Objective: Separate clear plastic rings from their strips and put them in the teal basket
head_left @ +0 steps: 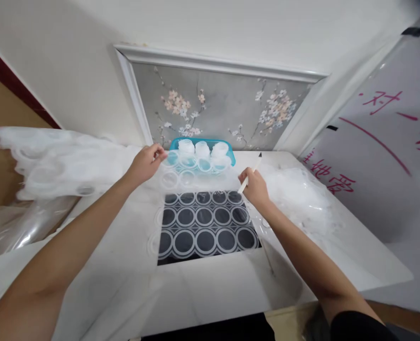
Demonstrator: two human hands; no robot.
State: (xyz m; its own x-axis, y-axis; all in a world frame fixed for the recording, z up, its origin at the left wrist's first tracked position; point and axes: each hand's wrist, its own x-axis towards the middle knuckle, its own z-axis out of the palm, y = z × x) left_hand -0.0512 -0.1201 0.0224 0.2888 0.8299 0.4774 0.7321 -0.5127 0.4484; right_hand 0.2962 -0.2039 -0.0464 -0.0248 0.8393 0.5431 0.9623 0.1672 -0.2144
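Gripping right hand [254, 187]: your fingers wrap the white tool [244, 183], near the black sheet [204, 216].
Left hand [146, 165]: fingers curled at the ringed film [187, 179]; grip unclear.

White pen-like stick [244, 184]: held slanted, dark pointed tip up, lower end by black sheet's top right corner. Clear film [187, 178]: whitish rings in rows, spread over black sheet, far end beyond it. Black sheet [164, 260]: rectangular, flat on bench [210, 289], slightly askew, rings showing over it.
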